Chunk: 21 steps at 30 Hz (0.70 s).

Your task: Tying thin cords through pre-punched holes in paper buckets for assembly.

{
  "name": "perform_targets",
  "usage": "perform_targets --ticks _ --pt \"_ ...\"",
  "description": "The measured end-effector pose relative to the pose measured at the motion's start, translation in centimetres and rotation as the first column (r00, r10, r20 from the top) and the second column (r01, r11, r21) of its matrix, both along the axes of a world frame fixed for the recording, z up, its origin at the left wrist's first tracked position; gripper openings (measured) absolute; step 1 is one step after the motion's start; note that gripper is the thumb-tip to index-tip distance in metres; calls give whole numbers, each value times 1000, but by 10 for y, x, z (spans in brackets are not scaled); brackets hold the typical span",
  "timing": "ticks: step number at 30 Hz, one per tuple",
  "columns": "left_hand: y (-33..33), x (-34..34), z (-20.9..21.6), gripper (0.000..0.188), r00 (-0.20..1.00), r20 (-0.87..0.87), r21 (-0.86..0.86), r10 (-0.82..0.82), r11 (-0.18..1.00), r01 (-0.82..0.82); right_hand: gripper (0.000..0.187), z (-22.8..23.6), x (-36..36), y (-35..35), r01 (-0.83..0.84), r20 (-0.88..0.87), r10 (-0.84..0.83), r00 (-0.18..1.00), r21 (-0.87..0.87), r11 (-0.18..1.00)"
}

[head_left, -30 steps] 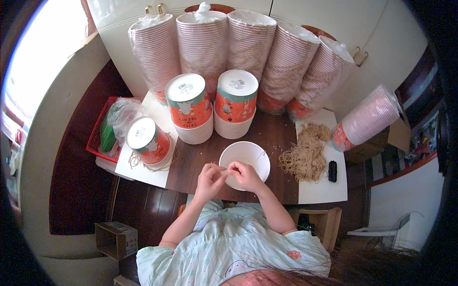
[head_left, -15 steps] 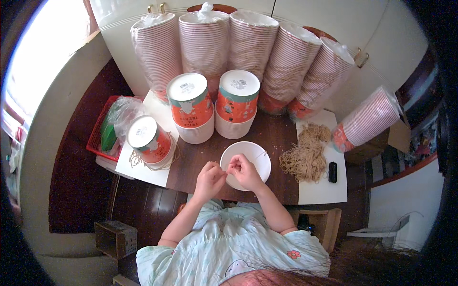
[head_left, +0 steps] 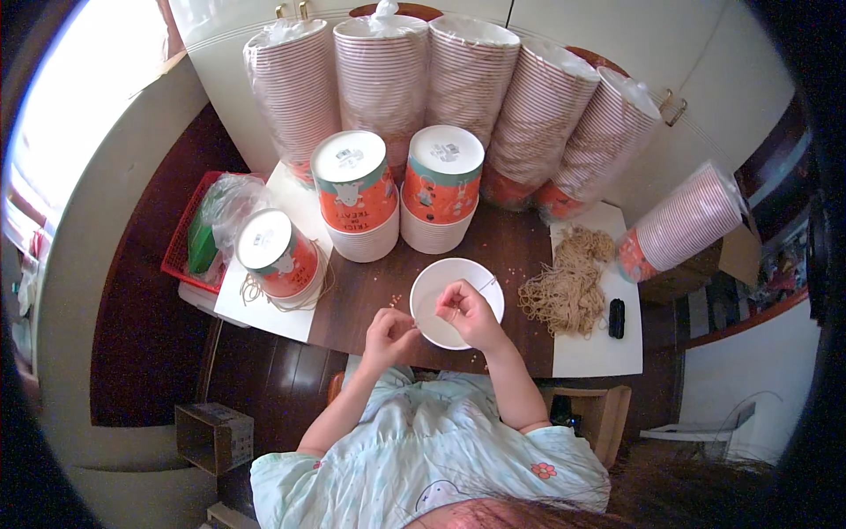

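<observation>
A white paper bucket (head_left: 438,275) stands mouth up at the table's near edge, with a short piece of thin cord (head_left: 489,283) showing at its right rim. My left hand (head_left: 388,339) is closed in a pinch just outside the bucket's near left rim. A thin strand, apparently cord, shows at its fingertips and leads toward my right hand. My right hand (head_left: 469,315) hangs over the bucket's opening, its fingers curled and pinched together. The strand seems to end in that pinch, though the fingers partly hide it.
A heap of beige cord (head_left: 571,282) lies to the right, beside a black bundle (head_left: 616,318). Upside-down orange printed buckets (head_left: 357,204) stand behind and at left (head_left: 286,262). Tall plastic-wrapped bucket stacks (head_left: 467,79) line the back. A red basket (head_left: 181,242) sits far left.
My hands have drawn apart from a meeting point over the bucket's near rim. The right moved right over the opening; the left moved slightly nearer to me.
</observation>
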<state>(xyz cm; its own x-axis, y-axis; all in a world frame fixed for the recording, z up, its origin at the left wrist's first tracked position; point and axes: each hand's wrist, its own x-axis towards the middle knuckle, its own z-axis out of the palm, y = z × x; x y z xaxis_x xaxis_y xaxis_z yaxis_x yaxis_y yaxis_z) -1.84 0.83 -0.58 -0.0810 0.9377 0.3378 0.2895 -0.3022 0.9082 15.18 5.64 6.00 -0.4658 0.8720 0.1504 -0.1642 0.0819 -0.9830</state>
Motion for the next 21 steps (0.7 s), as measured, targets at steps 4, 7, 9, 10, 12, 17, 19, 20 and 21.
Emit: perform_targets --ticks 4,7,9,10,12,17,19,20,21 --pt "-5 1 2 12 999 0 -44 37 998 -37 17 -3 0 0 0 16 0 1000 18 1000" --pt "-6 5 4 9 997 37 -27 64 998 -63 16 0 0 0 9 13 -9 1000 26 1000" --pt "-7 5 -1 7 997 47 -60 64 996 -61 15 2 0 0 22 -2 -22 1000 35 999" --pt "-7 5 -4 5 996 57 -95 64 994 -58 15 3 0 0 21 -2 -21 1000 35 999" --pt "-9 6 -9 5 999 18 -72 48 996 -47 16 5 -1 -1 84 -32 -83 996 24 996" --pt "-7 10 -18 4 998 -16 13 59 998 -59 20 7 1 -1 123 -102 -122 987 -6 992" --pt "-5 10 -21 4 998 -14 9 61 998 -61 21 9 1 -2 123 -110 -123 986 -8 992" --pt "-5 11 -22 4 998 -14 9 61 998 -61 21 10 1 -3 117 -121 -119 985 -21 993" --pt "-5 11 -22 4 998 9 -5 59 998 -59 22 11 1 -4 112 -132 -115 985 -33 993"
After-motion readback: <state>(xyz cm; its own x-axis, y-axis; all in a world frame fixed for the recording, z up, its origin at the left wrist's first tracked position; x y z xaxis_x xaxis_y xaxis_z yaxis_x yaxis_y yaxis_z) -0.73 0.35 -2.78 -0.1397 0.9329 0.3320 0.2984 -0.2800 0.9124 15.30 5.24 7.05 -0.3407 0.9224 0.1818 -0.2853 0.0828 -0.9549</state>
